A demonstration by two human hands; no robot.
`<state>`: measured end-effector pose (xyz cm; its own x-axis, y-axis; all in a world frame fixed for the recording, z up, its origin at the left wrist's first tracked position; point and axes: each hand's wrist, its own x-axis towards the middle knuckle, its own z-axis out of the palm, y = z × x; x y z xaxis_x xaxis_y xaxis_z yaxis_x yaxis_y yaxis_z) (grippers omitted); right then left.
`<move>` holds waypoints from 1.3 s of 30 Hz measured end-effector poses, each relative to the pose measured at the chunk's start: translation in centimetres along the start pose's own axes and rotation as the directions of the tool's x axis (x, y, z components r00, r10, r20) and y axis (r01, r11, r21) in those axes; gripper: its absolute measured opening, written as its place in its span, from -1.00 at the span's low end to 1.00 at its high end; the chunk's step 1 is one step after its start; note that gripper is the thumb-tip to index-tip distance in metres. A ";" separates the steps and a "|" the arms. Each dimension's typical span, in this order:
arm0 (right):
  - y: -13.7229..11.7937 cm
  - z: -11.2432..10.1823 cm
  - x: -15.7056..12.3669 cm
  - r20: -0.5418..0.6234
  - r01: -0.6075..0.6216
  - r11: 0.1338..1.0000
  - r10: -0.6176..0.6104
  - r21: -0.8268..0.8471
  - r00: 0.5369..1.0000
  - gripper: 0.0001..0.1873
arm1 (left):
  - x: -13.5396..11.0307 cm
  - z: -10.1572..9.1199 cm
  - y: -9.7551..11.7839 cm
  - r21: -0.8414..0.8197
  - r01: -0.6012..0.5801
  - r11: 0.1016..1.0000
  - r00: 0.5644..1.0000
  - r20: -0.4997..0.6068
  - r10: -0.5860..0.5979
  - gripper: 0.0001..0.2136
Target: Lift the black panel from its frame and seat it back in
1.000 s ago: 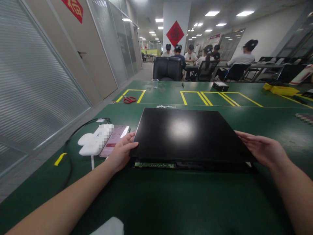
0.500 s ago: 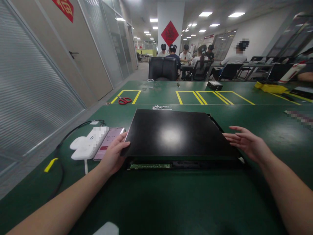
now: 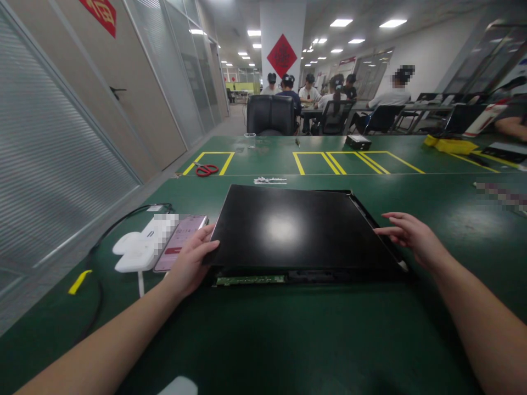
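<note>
A glossy black display panel lies tilted over a shallow black frame, its left side raised. My left hand grips the panel's left edge, thumb on top and fingers under or along the side. At the right edge, my right hand has its fingers stretched out, the tips at the border of panel and frame; no grip shows. Along the near side a green circuit board strip shows below the panel. The inside of the frame is mostly hidden by the panel.
Left of my left hand lie a phone, a white device and a black cable. Farther back on the green table are red-handled scissors, white scraps, a clear cup and a small black box.
The panel's right side has sunk lower toward the frame, and more of the frame's right edge shows. My right-hand fingers have spread a little. My left hand keeps its hold.
</note>
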<state>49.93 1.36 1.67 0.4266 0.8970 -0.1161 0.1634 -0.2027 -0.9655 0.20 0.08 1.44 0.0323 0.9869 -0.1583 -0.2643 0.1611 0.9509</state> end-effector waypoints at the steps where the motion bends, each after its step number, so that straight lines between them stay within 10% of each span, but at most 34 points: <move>1: 0.1 0.0 0.1 0.000 0.002 1.000 -0.002 -0.013 1.000 -0.54 | 0.0 0.1 0.0 -0.001 -0.002 1.000 1.000 0.007 0.002 -0.47; 39: 1.5 -0.5 1.1 -0.087 0.103 0.952 -0.134 -0.288 0.987 -0.65 | -0.3 0.6 0.3 0.115 0.023 0.993 0.991 0.130 -0.038 -0.32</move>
<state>51.13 1.84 0.25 0.4765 0.8785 0.0346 0.4563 -0.2135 -0.8638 0.70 -0.13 1.94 0.1669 0.9732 -0.1581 -0.1506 0.1836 0.9714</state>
